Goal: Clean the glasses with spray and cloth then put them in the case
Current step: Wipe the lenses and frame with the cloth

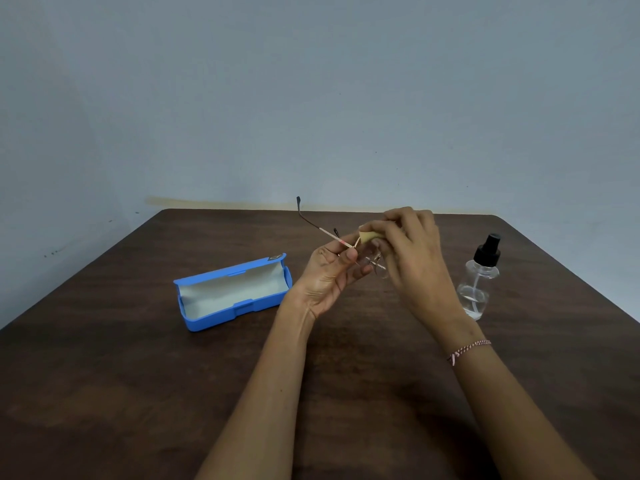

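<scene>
Nearest us, 2 bare forearms reach out over the dark wooden counter [138,393], and the right wrist wears a red-and-white thread bracelet [468,350]. Farther on, the blue case [221,316] lies on the counter with its lid open and its pale lining showing.

Just right of the case and raised off the counter, the left hand [329,275] is turned palm up. Its fingers curl round the glasses [341,241] near a hinge. 1 temple arm juts up and back, above the case's right end. Farther right, the right hand [412,247] bends its fingers over a small yellow cloth [369,236] and pinches it against the frame. The lenses hang between the 2 hands.

Well to the right of the case, a clear spray bottle [476,285] with a black pump top stands upright on the counter. Behind the case rises a pale blue-grey wall [311,98].
</scene>
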